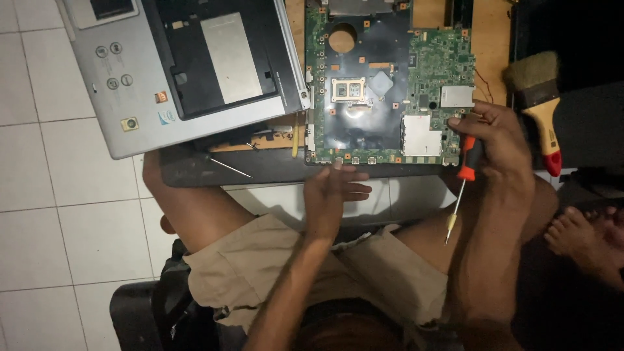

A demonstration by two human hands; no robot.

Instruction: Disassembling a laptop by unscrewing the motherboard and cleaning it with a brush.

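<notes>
Green motherboard [390, 84] lying flat on dark tray [195, 170], near edge toward me. I'm seeing right hand [497, 140] gripping orange-handled screwdriver [465, 179], long axis steep, tip pointing down off board, just beside board's near right corner. Left hand [335, 195] open, fingertips touching near edge mid-board. Right hand nearer shields. Board's far edge cut off; screws too small to make out.
</notes>
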